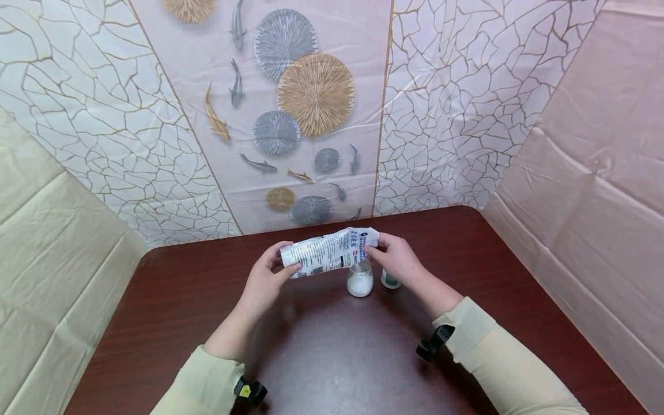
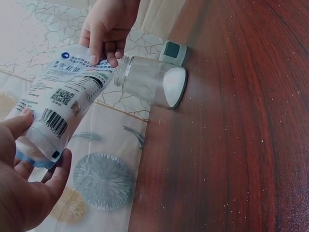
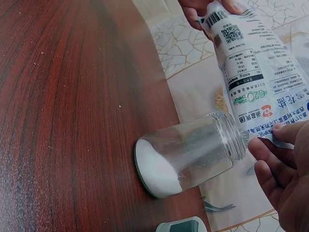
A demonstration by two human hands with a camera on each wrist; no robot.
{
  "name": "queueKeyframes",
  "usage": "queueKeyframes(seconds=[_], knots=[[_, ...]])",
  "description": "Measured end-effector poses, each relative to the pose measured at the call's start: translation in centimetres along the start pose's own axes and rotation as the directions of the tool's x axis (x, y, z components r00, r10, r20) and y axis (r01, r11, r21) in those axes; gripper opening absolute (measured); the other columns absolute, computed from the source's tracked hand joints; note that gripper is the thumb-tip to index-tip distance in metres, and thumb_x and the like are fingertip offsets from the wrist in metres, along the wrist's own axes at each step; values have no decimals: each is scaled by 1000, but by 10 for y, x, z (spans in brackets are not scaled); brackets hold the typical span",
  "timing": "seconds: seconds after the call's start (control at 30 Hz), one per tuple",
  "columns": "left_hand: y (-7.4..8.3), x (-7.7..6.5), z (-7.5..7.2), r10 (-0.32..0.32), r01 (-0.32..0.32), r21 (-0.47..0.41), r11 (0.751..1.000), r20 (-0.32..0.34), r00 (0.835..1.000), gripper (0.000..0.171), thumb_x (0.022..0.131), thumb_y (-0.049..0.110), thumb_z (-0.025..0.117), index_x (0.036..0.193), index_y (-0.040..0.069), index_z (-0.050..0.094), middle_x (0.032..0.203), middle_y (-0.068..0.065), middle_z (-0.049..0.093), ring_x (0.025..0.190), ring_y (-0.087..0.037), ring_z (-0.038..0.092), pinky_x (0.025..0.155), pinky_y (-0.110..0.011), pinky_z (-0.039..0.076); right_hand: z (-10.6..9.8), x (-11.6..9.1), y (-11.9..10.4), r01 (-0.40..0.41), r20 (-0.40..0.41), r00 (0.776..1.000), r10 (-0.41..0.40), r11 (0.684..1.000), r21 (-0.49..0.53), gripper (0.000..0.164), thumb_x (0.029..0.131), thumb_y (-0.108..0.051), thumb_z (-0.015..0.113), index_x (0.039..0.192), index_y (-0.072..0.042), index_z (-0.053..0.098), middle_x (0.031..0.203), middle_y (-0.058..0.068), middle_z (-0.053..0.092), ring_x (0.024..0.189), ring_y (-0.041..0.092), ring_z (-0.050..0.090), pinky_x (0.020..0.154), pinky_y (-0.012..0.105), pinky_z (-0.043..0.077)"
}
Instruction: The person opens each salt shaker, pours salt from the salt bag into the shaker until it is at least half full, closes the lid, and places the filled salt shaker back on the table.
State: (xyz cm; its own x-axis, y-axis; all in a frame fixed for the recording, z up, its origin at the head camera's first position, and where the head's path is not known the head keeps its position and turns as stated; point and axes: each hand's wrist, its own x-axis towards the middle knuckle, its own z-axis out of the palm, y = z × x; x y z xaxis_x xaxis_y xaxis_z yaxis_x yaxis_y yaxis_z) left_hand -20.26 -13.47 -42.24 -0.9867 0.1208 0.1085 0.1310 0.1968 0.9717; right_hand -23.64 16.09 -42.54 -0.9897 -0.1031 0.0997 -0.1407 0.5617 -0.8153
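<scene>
Both hands hold a white printed salt bag point(image 1: 329, 252), tilted with its right end lower over a clear glass jar point(image 1: 360, 283). My left hand point(image 1: 266, 281) grips the bag's bottom end between thumb and fingers. At the other end, my right hand point(image 1: 398, 260) pinches the bag's corner beside the jar's threaded mouth. The jar stands upright and has white salt point(image 3: 157, 169) in its lower part; a pale stream shows inside the glass in the right wrist view. The bag's opening is mostly hidden by its folded edge and my fingers.
A small white-and-green lid point(image 2: 173, 52) lies on the table just right of the jar. The dark reddish-brown table point(image 1: 332, 346) carries scattered white specks. Patterned cloth point(image 1: 321, 34) hangs behind the table, with plain beige cloth at both sides.
</scene>
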Motion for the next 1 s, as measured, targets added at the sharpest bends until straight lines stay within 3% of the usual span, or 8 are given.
queueKeyframes(seconds=[0.33,0.63,0.93,1.0], knots=[[3,0,2,15,-15,13,1000,3,1000,45,89,3,72,131,12,57,114,-18,62,97,-27,64,77,-31,56,0,0,1,31,-6,999,-31,999,-6,25,94,-18,69,114,-4,70,103,8,74,90,20,63,72,33,49],[3,1,2,17,-17,33,999,4,1000,44,89,4,73,129,12,58,113,-18,63,97,-28,65,83,-46,56,-1,0,2,51,-19,999,-51,999,-10,23,94,-17,69,111,-3,71,101,8,74,90,21,63,75,35,49],[5,1,2,0,0,46,999,14,1000,44,89,6,73,130,11,57,114,-18,62,98,-28,64,81,-40,57,-1,0,3,42,-16,999,-42,999,-2,23,94,-18,69,111,-3,70,98,7,74,87,20,63,74,34,50],[11,-1,3,-9,8,65,998,14,1000,44,90,4,72,131,9,56,114,-19,62,98,-28,64,81,-39,57,-1,0,4,44,-15,999,-44,999,-3,23,94,-18,69,111,-3,70,98,7,74,87,20,63,74,34,50]])
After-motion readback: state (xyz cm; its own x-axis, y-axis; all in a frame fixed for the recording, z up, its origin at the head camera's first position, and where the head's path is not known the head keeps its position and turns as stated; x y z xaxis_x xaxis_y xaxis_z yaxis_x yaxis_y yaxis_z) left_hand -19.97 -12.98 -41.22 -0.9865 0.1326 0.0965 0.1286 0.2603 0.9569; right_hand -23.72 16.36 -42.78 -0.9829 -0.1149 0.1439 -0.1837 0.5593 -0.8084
